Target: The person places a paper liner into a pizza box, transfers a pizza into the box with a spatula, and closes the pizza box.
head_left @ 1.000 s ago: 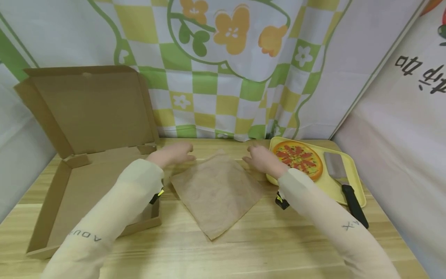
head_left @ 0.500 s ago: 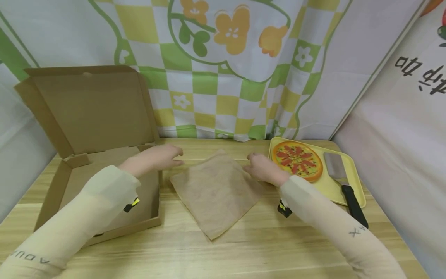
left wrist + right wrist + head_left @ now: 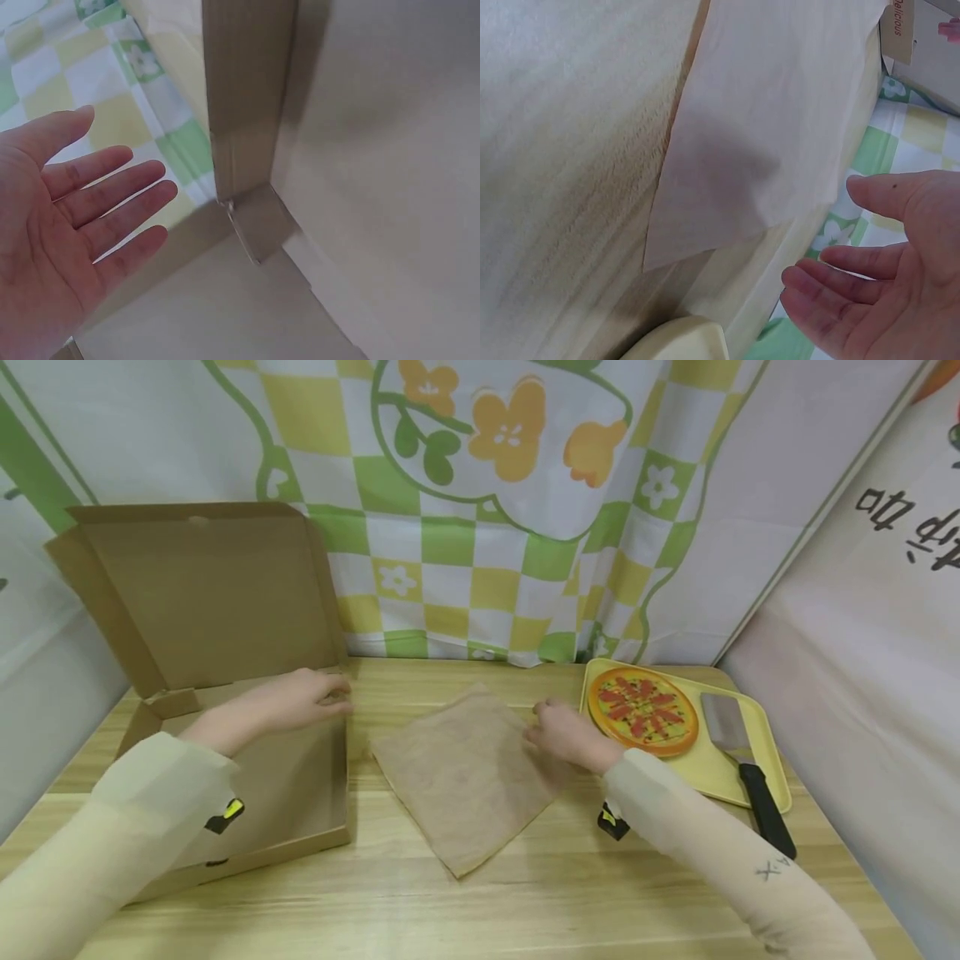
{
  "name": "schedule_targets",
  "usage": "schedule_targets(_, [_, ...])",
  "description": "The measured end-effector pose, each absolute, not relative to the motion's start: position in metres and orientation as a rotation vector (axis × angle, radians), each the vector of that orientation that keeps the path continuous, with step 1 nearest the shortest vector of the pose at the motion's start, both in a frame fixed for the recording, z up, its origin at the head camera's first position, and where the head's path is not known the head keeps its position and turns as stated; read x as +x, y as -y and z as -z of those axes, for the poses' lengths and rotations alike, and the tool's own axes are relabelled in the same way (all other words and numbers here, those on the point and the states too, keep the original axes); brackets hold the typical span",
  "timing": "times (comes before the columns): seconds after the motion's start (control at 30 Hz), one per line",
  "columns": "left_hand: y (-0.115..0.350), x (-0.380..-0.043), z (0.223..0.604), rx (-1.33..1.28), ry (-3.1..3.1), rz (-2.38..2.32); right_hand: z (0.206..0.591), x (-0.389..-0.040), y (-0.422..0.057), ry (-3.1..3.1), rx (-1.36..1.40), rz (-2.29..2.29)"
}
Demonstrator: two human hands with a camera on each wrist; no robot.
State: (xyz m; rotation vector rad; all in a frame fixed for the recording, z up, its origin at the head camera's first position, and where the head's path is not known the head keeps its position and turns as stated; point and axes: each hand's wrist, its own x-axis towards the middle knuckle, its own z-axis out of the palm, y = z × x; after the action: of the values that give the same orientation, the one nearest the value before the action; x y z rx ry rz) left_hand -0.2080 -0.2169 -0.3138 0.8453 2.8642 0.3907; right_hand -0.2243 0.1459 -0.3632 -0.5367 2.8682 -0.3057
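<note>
My left hand over open box, fingers loose, nothing grasped. My right hand, also relaxed and empty, near right corner of brown paper. Paper lies flat between box and tray — probably so both hands reach it. Spatula handle overhangs tray — perhaps for easy grip.

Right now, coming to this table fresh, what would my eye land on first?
Most likely the bright pizza on the yellow tray at the right, beside a black-handled spatula. Then the big cardboard box at the left, its lid raised and the left hand over its base. Between them lies a sheet of brown paper, the right hand by its right side.
</note>
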Motion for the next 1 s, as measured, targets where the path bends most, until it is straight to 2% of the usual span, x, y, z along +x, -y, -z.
schedule_targets(0.6, [0.288, -0.167, 0.316, 0.630, -2.942, -0.479, 0.376, -0.225, -0.148, -2.902, -0.533, 0.372])
schedule_targets(1.0, [0.328, -0.152, 0.326, 0.614, -3.062, -0.504, 0.384, -0.226, -0.149, -2.855, -0.453, 0.489])
